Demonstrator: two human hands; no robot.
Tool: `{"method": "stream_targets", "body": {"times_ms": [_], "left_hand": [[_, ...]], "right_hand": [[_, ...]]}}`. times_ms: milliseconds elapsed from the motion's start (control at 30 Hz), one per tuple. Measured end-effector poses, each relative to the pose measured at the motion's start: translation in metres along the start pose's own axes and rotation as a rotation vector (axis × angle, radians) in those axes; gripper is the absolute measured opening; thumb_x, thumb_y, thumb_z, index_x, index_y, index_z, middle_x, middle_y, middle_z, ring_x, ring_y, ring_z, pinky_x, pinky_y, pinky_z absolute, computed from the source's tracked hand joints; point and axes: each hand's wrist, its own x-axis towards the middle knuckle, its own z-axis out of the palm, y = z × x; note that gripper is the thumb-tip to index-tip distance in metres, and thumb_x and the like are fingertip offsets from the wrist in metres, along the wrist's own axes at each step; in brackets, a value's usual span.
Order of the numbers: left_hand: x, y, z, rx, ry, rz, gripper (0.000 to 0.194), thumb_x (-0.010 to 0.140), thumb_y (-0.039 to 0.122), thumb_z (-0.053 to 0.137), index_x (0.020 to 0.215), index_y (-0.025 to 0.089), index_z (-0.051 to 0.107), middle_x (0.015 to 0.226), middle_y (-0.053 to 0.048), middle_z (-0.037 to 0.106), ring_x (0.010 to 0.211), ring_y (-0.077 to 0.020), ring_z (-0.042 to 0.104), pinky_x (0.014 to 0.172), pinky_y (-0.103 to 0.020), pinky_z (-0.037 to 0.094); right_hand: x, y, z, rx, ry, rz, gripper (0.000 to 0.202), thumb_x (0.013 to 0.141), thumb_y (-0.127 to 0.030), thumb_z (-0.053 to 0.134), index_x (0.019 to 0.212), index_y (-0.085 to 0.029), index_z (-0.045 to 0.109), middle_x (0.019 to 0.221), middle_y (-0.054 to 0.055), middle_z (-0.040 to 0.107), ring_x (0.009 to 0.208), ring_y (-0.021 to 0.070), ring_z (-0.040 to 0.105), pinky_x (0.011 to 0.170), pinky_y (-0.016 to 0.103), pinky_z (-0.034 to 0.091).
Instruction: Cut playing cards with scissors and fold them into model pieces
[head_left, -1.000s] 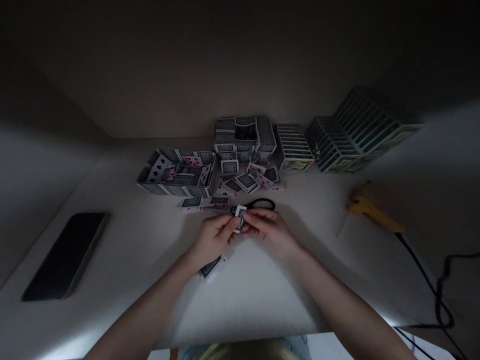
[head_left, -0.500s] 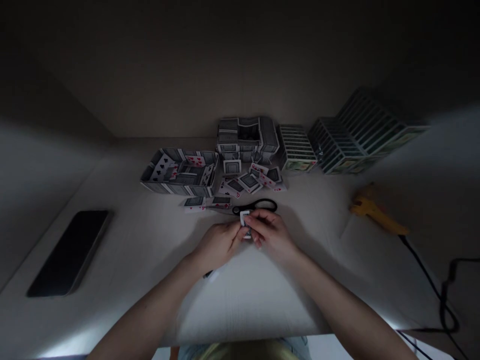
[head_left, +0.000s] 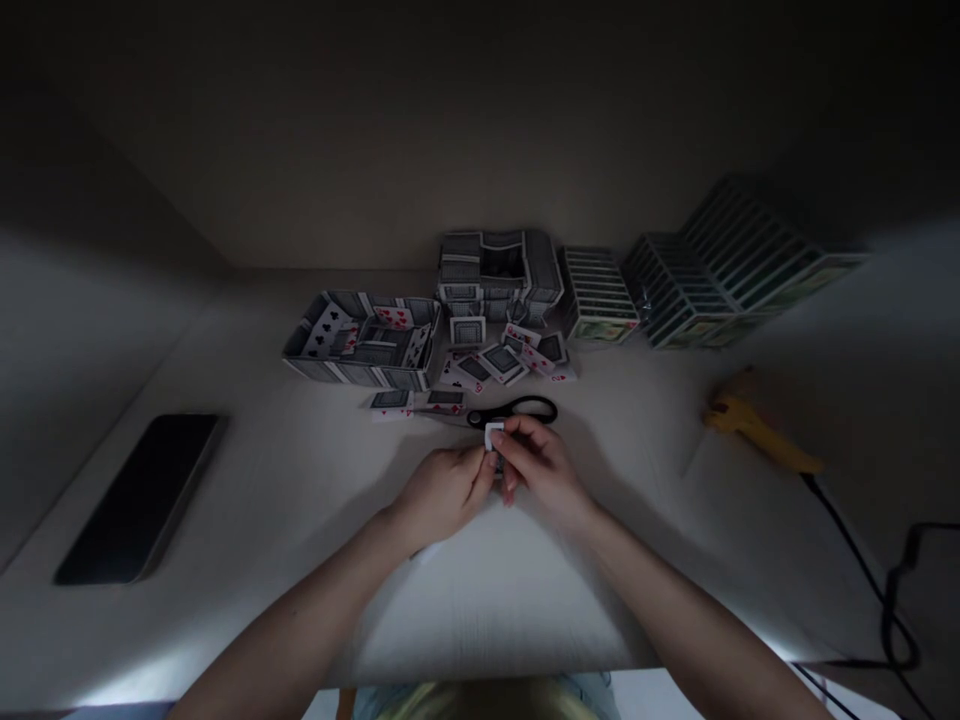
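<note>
card piece [head_left: 494,437] mid-frame, pinched by left hand [head_left: 448,491] + right hand [head_left: 547,470], fingers closed on it | black-handled scissors [head_left: 512,411] just above | loose playing cards [head_left: 503,363], open card box [head_left: 360,372] beyond | pale tabletop [head_left: 480,600], phone [head_left: 141,499] left, yellow glue gun [head_left: 763,431] right | dim room, plain wall [head_left: 337,150] behind

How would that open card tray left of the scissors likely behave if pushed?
The card tray is probably light for its size, being built of playing cards. Its thin walls might bend under pressure. Sitting low and broad, it should slide rather than tip.
</note>
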Motion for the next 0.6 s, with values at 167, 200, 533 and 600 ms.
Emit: {"method": "stream_targets", "body": {"times_ms": [167, 200, 533, 600], "left_hand": [[-0.0024, -0.0018, 0.0007, 0.13, -0.004, 0.033, 0.036, 0.09, 0.025, 0.022, 0.074, 0.016, 0.053, 0.066, -0.004, 0.063, 0.058, -0.0131, 0.059, 0.061, -0.026, 0.045], [-0.0029, -0.0021, 0.0011, 0.141, 0.01, 0.043, 0.036, 0.09, 0.025, 0.022, 0.073, 0.016, 0.052, 0.065, -0.004, 0.063, 0.056, -0.0132, 0.058, 0.059, -0.026, 0.044], [-0.0039, 0.0054, 0.0014, -0.33, 0.083, -0.018, 0.044, 0.092, 0.026, 0.019, 0.062, 0.016, 0.049, 0.052, 0.0, 0.054, 0.046, -0.0081, 0.049, 0.049, -0.02, 0.038], [-0.0039, 0.0054, 0.0025, -0.304, 0.103, -0.002, 0.044, 0.092, 0.026, 0.019, 0.062, 0.016, 0.049, 0.052, 0.0, 0.055, 0.046, -0.0082, 0.049, 0.049, -0.02, 0.038]], "right_hand": [[-0.0023, -0.0006, 0.003, -0.011, -0.057, -0.011, 0.026, 0.072, -0.041, 0.062, 0.073, -0.019, 0.048, 0.036, -0.014, 0.035, 0.026, 0.0029, 0.028, 0.027, 0.017, 0.043], [-0.0024, -0.0004, 0.0028, -0.008, -0.075, -0.011, 0.026, 0.073, -0.041, 0.061, 0.073, -0.019, 0.048, 0.037, -0.014, 0.034, 0.027, 0.0026, 0.027, 0.028, 0.018, 0.045], [-0.0033, -0.004, -0.0025, 0.129, -0.225, 0.068, 0.034, 0.072, -0.046, 0.062, 0.067, -0.02, 0.039, 0.04, -0.014, 0.038, 0.023, 0.0005, 0.024, 0.028, 0.015, 0.039], [-0.003, -0.0029, -0.0029, 0.136, -0.225, 0.077, 0.034, 0.071, -0.046, 0.062, 0.067, -0.02, 0.04, 0.037, -0.015, 0.037, 0.022, 0.0007, 0.023, 0.029, 0.015, 0.039]]}}
